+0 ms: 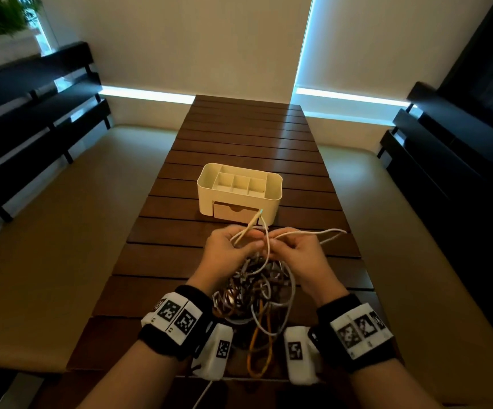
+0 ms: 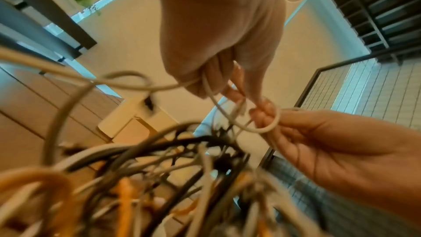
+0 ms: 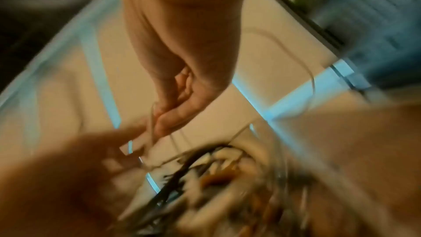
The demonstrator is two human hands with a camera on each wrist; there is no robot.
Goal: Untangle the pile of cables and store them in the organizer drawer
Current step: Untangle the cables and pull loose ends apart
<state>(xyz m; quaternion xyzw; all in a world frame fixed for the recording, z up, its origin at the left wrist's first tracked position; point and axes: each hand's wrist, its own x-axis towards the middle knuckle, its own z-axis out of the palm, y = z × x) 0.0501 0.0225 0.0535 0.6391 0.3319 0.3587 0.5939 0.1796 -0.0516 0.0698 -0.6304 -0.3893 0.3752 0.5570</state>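
Note:
A tangled pile of cables point(image 1: 254, 293), white, dark and orange, lies on the slatted wooden table point(image 1: 165, 261) between my wrists. Both hands are raised just above it and meet at one white cable point(image 1: 307, 233). My left hand point(image 1: 248, 246) grips a strand whose plug end point(image 1: 257, 216) points toward the organizer. My right hand point(image 1: 280, 246) pinches the same cable, and a loop trails off to the right. In the left wrist view my left hand point(image 2: 216, 87) curls round the white cable point(image 2: 262, 130) while my right hand point(image 2: 268, 120) pinches a small loop. The right wrist view is blurred.
The cream organizer point(image 1: 206, 187) stands mid-table beyond my hands, with open top compartments and a drawer point(image 1: 233, 212) in its base facing me. Dark benches run along both sides of the room. An orange cable point(image 1: 257, 349) hangs toward the table's near edge.

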